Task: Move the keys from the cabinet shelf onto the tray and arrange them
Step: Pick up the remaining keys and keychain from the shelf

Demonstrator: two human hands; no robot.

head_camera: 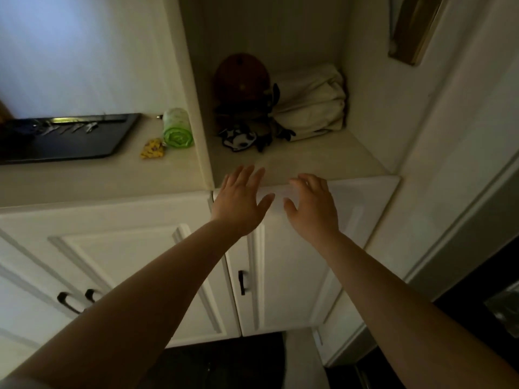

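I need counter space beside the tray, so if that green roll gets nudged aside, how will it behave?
The green roll lies on its side on the counter, so it would probably roll rather than slide. It looks like thin wound film, likely light and a little squashy. The yellow packet close in front might stop it.

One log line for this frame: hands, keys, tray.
left hand: open, empty, at shelf edge | right hand: open, empty, at shelf edge | keys: in row on tray | tray: on counter, left
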